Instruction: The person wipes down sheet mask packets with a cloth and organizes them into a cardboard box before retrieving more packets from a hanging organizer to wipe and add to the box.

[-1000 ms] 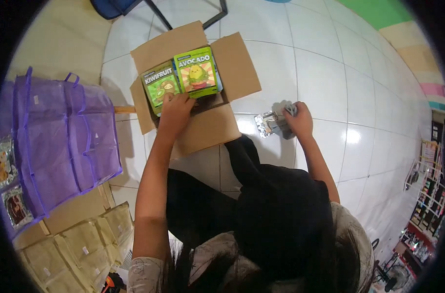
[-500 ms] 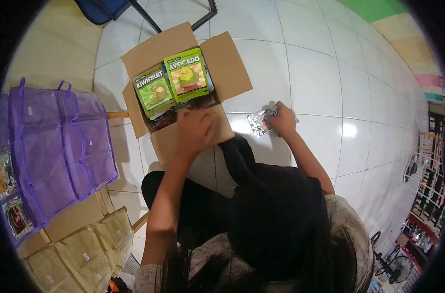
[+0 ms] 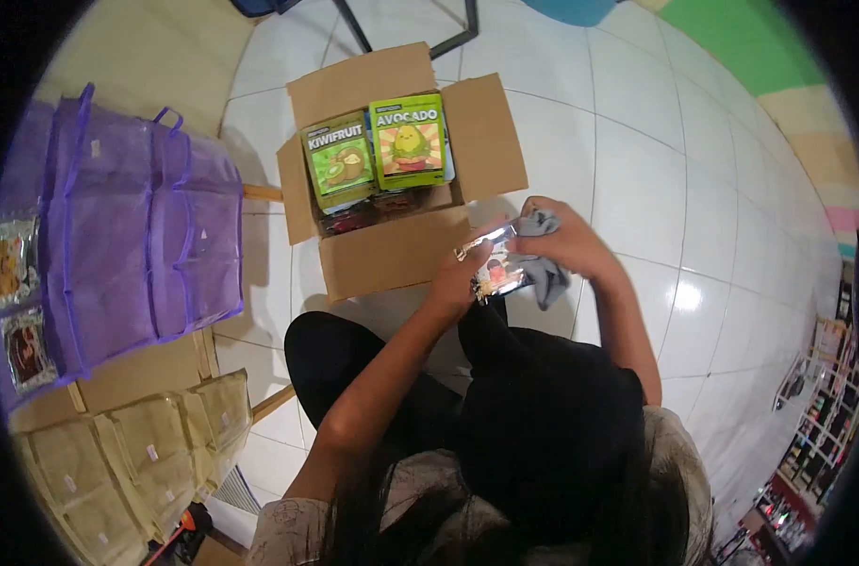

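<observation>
My left hand (image 3: 458, 274) grips the near edge of a shiny foil packet (image 3: 495, 267) held just above the floor. My right hand (image 3: 563, 242) holds the packet's far side together with a grey cloth (image 3: 545, 271) that hangs below it. Both hands meet in front of an open cardboard box (image 3: 392, 253). In the box stand a green KIWIFRUIT pack (image 3: 339, 168) and a green AVOCADO pack (image 3: 409, 139), with darker packets below them.
A purple fabric hanging organiser (image 3: 137, 236) lies flat at the left with packets (image 3: 13, 274) beside it. A beige organiser (image 3: 128, 462) lies below it. Chair legs (image 3: 401, 33) stand behind the box. White floor tiles stretch to the right.
My left hand left the box and came across to the foil packet. My right hand lifted the packet and grey cloth off the floor toward my body.
</observation>
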Tool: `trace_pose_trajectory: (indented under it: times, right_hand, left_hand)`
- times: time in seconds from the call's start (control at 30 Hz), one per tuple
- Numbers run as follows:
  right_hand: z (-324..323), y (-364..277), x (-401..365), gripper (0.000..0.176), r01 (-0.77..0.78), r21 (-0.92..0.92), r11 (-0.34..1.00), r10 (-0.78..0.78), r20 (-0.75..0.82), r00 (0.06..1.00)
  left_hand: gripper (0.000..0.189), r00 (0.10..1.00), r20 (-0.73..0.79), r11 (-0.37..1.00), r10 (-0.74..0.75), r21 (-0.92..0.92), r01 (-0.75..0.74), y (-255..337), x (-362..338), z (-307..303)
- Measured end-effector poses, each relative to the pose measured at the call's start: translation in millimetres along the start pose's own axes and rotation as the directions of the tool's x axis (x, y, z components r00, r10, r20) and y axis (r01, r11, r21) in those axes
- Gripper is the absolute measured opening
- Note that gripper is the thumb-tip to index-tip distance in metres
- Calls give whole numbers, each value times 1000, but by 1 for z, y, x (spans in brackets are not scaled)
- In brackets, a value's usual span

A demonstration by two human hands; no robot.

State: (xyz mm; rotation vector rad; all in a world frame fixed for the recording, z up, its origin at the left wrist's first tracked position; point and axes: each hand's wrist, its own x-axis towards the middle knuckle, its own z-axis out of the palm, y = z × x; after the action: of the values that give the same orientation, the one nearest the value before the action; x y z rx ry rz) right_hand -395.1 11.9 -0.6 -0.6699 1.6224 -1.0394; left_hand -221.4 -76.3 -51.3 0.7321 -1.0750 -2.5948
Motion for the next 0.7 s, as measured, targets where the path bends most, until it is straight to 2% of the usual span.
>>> trace_pose_trajectory:
  times: [0.03,0.07,0.1,0.13,0.2,0.23,0.27,0.33,0.37,0.4,0.43,0.47,0.5,0.53,0.57,0.6,0.63,0.7]
  right_hand:
    - [12,1,4,32,-4,-82,997,-5,-116,993]
    - [26,-1,6,36,-18,-160,987,-19,-231,973]
    - [37,-6,5,38,48,-245,968,-125,-309,943]
    - [41,0,6,39,66,-276,959,-163,-345,924]
    - [51,14,10,43,96,-334,938,-238,-415,878]
    - [54,13,6,43,53,-388,920,-185,-312,932]
    - [61,15,6,39,202,-513,835,-343,-198,918]
    - [78,22,8,31,473,-677,564,-587,73,806]
    - [81,23,8,31,400,-695,597,-482,88,872]
    - [77,23,11,31,352,-669,654,-471,3,882]
    - [71,21,16,31,306,-636,708,-453,-78,888]
    - [68,21,18,31,260,-597,759,-429,-157,890]
    - [71,26,19,28,327,-599,731,-503,-149,851]
    - [75,30,14,27,420,-589,690,-552,-53,832]
    - [82,35,6,26,511,-569,644,-597,45,801]
    - [86,37,1,25,597,-539,594,-635,141,759]
    - [87,39,2,27,636,-545,546,-666,178,724]
    - [77,40,13,31,413,-600,685,-553,-61,831]
  left_hand:
    - [39,974,-129,982,-188,-22,187,-3,2,-6]
    - [39,962,-193,979,-195,-101,178,-7,2,-10]
    - [39,945,-254,970,-208,-181,165,-7,1,-11]
    - [39,923,-310,955,-228,-257,149,-6,0,-13]
    - [46,960,-267,984,-87,126,124,-2,-2,-20]
    - [48,971,-230,985,-68,-169,29,-3,-1,-19]
    - [50,979,-197,890,-40,-452,-54,-4,-1,-19]
    - [53,986,-166,910,-19,-412,-52,0,-5,-18]
    - [53,988,-154,910,-11,-411,-54,-2,-3,-22]
    - [53,990,-142,910,-3,-411,-56,-6,-1,-27]
    - [53,995,55,804,88,-594,-38,-18,3,-40]
    - [54,951,225,666,212,-745,27,-32,7,-54]
    - [54,953,214,661,212,-750,21,-28,6,-50]
    - [55,956,203,655,212,-756,15,-23,5,-46]
    - [55,996,15,786,92,-615,-63,-21,1,-39]
    - [56,980,-197,894,8,-439,-96,-10,-3,-28]
    - [57,982,-185,864,-39,-500,-59,-5,-5,-26]
    - [58,982,-188,863,6,-494,-100,-3,-5,-22]
